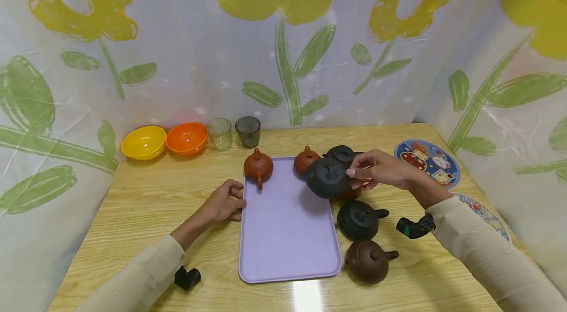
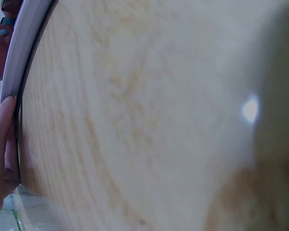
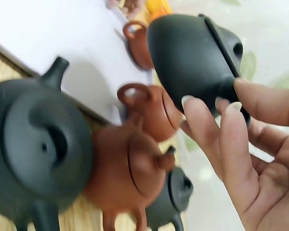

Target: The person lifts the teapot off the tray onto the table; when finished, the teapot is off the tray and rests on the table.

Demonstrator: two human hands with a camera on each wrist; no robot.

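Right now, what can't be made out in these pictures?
Head view: one red teapot, mostly hidden by the held black teapot and right fingers.
Head view: the lower patterned mat, partly covered by the right sleeve.
Left wrist view: the tray, cut off by the left edge.
Right wrist view: the held teapot's inside, hidden by its lid.

Black teapot (image 1: 327, 179), lilac tray (image 1: 288, 233), red-brown teapot (image 1: 258, 167), yellow-flowered curtain (image 1: 186, 56)

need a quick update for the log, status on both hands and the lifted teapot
Right hand holding black teapot aloft. Left hand on left rim of lilac tray. Possible obstruction: red teapot close by.
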